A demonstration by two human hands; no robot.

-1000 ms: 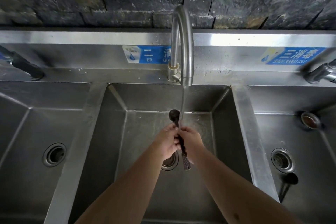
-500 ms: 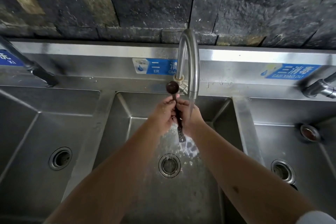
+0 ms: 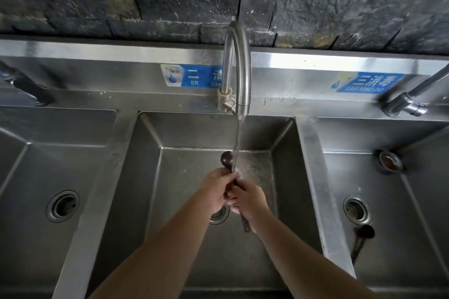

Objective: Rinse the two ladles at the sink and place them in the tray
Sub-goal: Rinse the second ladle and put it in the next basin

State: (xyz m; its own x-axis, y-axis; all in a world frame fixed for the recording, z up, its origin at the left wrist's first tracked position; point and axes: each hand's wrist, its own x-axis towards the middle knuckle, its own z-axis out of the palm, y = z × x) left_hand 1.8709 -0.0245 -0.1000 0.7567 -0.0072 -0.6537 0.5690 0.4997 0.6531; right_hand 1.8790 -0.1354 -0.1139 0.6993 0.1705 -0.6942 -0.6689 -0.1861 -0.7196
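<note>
Head view: both hands (image 3: 233, 195) hide ladle (image 3: 226, 158) handle middle.

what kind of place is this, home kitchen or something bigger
Probably a commercial kitchen's wash station: a steel sink with three basins side by side, blue signs numbering the wash stages, and a tall tap running over a ladle.

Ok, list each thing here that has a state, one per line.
Middle faucet: running.
Held ladle: under the stream, bowl up.
Left hand: closed on held ladle.
Right hand: closed on held ladle.
Second ladle: lying in the right basin.
Middle drain: open.
</note>
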